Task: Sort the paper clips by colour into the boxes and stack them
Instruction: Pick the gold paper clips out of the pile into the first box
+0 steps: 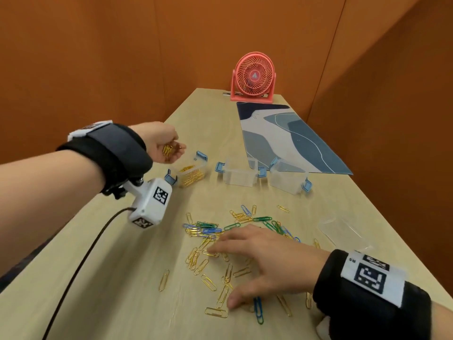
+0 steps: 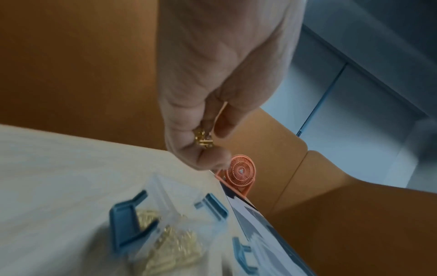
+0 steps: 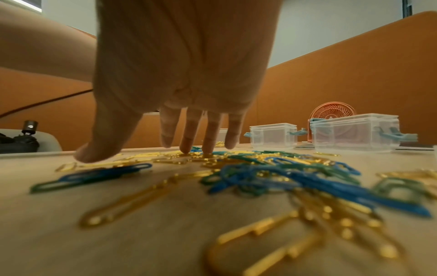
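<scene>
My left hand [image 1: 163, 141] hangs above the leftmost small clear plastic box with blue latches [image 1: 188, 173], its fingers curled round a bunch of gold paper clips [image 1: 168, 149]; from the left wrist view only a few gold ends [image 2: 203, 140] show between my thumb and fingertips. That box stands open on the pale wooden table [image 1: 122, 278] and already holds a heap of gold clips [image 1: 192, 177]. To its right stand two more clear boxes with blue latches, the middle one [image 1: 239, 173] and the right one [image 1: 289, 179], each partly on the edge of a blue and white patterned mat [image 1: 291, 138]; I cannot tell whether anything lies in them. My right hand [image 1: 262, 258] is spread flat and wide, holding nothing, its fingertips [image 3: 187, 148] pressing down on the scattered pile of loose gold, blue and green paper clips [image 1: 230, 241] in the near middle of the table. A blue clip [image 1: 258, 310] lies just beside my thumb, and further gold clips lie strewn around the hand. A clear plastic lid [image 1: 343, 231] lies flat on the table to the right of the pile. At the far end of the table stands a small coral-pink desk fan [image 1: 253, 77].
</scene>
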### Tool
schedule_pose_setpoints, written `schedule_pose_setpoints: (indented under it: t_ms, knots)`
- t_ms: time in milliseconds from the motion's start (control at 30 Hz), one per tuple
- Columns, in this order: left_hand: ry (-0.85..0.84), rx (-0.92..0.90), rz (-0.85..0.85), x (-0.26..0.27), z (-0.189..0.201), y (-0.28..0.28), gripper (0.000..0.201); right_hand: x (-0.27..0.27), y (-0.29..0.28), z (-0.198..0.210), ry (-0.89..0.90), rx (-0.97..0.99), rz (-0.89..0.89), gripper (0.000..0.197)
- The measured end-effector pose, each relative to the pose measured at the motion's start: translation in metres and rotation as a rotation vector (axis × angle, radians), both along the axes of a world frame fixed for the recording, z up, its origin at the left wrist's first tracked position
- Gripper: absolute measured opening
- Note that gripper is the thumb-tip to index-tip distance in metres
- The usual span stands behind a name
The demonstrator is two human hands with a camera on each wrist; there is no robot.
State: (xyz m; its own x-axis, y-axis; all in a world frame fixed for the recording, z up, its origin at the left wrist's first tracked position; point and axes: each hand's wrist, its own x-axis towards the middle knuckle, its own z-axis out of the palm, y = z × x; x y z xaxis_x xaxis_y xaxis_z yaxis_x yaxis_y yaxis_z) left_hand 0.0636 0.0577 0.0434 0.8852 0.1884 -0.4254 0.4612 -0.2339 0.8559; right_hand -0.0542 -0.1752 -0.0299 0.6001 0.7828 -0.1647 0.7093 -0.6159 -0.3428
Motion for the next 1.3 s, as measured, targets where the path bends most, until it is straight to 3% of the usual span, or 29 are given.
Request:
schedule_pose_setpoints:
  t_ms: [100, 200, 300, 433, 500, 600, 667, 733, 833, 900, 1000, 1067, 1133, 1300]
  knots:
    - [-0.002, -0.019, 0.024, 0.014, 0.003, -0.007, 0.037, 0.002, 0.002, -0.001, -0.015, 0.005, 0.011, 0.060]
    - [0.039, 0.052, -0.053, 0.020, -0.001, -0.013, 0.044, 0.003, 0.005, -0.001, 0.015, 0.056, -0.024, 0.044]
    - [-0.013, 0.224, -0.132, 0.020, -0.003, -0.018, 0.047, 0.004, 0.005, 0.001, 0.037, 0.085, -0.041, 0.032]
    - [-0.221, 0.586, -0.292, -0.009, -0.002, -0.017, 0.026, 0.006, 0.003, 0.001, -0.003, 0.082, -0.063, 0.019]
    - [-0.102, 0.734, -0.542, -0.038, -0.007, -0.016, 0.019, 0.007, 0.002, 0.000, -0.025, 0.069, -0.086, 0.020]
    - [0.294, 0.923, -0.874, -0.090, -0.021, -0.013, 0.032, 0.007, 0.001, -0.002, -0.044, 0.061, -0.114, 0.020]
    - [0.350, 0.897, -0.945, -0.113, -0.036, -0.012, 0.035, 0.006, 0.000, -0.001, -0.037, 0.085, -0.131, 0.014]
    - [0.226, 0.734, -0.912, -0.123, -0.054, -0.015, 0.029, 0.005, -0.001, 0.000, -0.048, 0.125, -0.172, 0.012]
    - [-0.003, 0.520, -0.847, -0.125, -0.071, -0.028, 0.020, 0.002, -0.007, 0.005, -0.042, 0.155, -0.237, 0.029]
    - [-0.131, 0.483, -0.824, -0.121, -0.073, -0.034, 0.018, -0.001, -0.013, 0.005, -0.023, 0.132, -0.263, 0.045]
    - [-0.216, 0.656, -0.841, -0.115, -0.063, -0.033, 0.047, -0.006, -0.025, 0.002, -0.023, 0.086, -0.266, 0.063]
    - [-0.153, 0.764, -0.865, -0.115, -0.060, -0.026, 0.071, -0.008, -0.030, -0.001, -0.030, 0.066, -0.261, 0.070]
    - [-0.110, 0.748, -0.906, -0.122, -0.065, -0.022, 0.087, -0.007, -0.030, -0.003, -0.026, 0.059, -0.256, 0.069]
    - [-0.289, 0.631, -0.979, -0.130, -0.080, -0.038, 0.087, -0.003, -0.019, -0.002, -0.009, 0.066, -0.237, 0.043]
